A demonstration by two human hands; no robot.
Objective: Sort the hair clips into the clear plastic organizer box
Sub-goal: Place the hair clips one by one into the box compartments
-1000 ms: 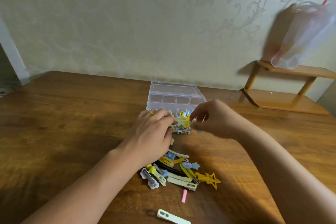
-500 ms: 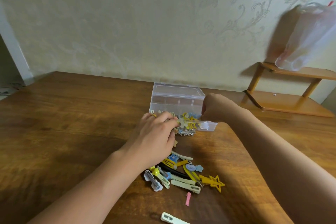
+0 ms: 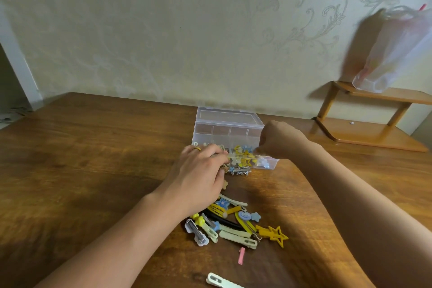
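Here, both hands met at the clear organizer box (image 3: pixel 228 127): the right hand (image 3: pixel 279 139) pinched its front edge, the left hand (image 3: pixel 202 170) grasped small hair clips (image 3: pixel 240 159).

left hand (image 3: pixel 203 172): fingertips curled out of sight, hold unclear | right hand (image 3: pixel 278 141): fingers hidden behind knuckles | organizer box (image 3: pixel 228 127): front contents blurred, clips indistinct | cream hair clip (image 3: pixel 223 282): cut by bottom edge | plastic bag (image 3: pixel 395 51): blurred, cut by right edge

Two bare forearms, no sleeves; left hand (image 3: pixel 201 177) with yellow ring (image 3: pixel 197 148); right hand (image 3: pixel 278 140) unadorned.
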